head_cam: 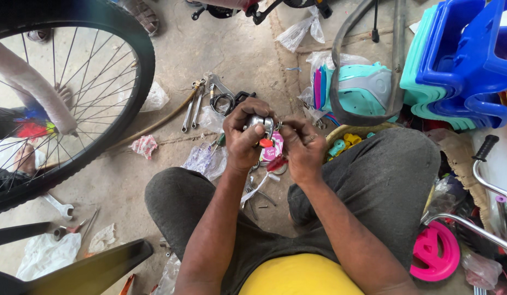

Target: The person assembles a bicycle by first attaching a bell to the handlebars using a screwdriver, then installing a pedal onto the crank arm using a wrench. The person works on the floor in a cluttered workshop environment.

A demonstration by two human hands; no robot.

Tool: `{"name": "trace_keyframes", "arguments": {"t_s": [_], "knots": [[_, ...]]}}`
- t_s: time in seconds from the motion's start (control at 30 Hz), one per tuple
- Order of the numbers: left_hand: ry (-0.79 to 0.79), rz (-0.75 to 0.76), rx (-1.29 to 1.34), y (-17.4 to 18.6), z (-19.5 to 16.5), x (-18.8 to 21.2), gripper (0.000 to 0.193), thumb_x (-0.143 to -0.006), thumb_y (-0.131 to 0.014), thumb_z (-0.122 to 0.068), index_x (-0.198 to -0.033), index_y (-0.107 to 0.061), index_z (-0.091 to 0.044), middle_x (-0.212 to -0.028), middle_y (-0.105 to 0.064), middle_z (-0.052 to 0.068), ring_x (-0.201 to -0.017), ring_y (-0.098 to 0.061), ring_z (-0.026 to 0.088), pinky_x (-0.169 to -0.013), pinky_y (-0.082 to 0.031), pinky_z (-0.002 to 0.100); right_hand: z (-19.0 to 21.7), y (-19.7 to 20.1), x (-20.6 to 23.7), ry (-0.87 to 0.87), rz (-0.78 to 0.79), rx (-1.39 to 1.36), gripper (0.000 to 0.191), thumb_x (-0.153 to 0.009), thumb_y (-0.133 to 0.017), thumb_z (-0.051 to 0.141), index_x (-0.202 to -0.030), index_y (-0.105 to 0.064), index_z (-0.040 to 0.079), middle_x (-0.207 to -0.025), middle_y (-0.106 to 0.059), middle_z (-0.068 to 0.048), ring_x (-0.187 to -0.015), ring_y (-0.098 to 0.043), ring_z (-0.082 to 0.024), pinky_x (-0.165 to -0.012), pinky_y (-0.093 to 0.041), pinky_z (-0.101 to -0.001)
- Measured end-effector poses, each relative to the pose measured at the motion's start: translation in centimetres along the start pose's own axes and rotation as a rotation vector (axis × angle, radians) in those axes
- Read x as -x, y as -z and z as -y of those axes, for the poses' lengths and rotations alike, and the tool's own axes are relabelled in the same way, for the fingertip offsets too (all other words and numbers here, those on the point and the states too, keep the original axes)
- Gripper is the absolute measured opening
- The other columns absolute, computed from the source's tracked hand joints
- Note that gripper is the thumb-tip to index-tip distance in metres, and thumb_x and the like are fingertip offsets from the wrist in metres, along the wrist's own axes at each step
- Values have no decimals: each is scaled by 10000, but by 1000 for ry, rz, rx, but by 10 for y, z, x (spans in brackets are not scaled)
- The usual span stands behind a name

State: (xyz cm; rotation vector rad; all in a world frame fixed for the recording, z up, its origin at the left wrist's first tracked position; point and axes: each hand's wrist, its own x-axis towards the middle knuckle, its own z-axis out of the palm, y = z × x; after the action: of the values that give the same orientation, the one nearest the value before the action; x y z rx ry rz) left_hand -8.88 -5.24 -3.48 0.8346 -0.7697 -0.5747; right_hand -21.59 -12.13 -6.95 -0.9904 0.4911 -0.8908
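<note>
A: Status, nearest first?

B: Left hand clenched round the small round chrome bicycle bell; right hand pinches its side. Bell unmounted, judged mid-assembly.

A: Beyond the grip?

B: Steel spanners on the concrete floor, untouched.

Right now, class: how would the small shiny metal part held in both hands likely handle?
The metal part looks rigid and probably slippery, being polished. Its rounded dome would likely roll if dropped. The left hand and right hand both pinch it.

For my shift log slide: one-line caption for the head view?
Seated on a concrete floor, left hand and right hand grip a small shiny metal part beside a bicycle wheel.
</note>
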Motion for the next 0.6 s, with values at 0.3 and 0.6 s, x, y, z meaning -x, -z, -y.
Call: {"name": "trace_keyframes", "arguments": {"t_s": [0.3, 0.6], "knots": [[-49, -13, -101, -2, -5, 1, 455, -862, -765, -413, -1013, -652, 1, -1122, -615, 120, -1009, -671, 210, -914, -572, 363, 1, 3, 1, -27, 7, -75, 177, -1034, -688, 202, -1031, -668, 27, -826, -655, -21, -568, -494, -45, -490, -386, -214], [-68, 25, -248, -9, -23, 4, 434, -853, -751, -391, -1017, -666, 1, -1181, -615, 112, -1058, -646, 193, -961, -543, 337, -4, 7, 3, -21, 46, -75, 184, -1018, -704, 201, -1061, -677, 24, -808, -641, -5, -575, -497, -46, -492, -389, -213]]}}
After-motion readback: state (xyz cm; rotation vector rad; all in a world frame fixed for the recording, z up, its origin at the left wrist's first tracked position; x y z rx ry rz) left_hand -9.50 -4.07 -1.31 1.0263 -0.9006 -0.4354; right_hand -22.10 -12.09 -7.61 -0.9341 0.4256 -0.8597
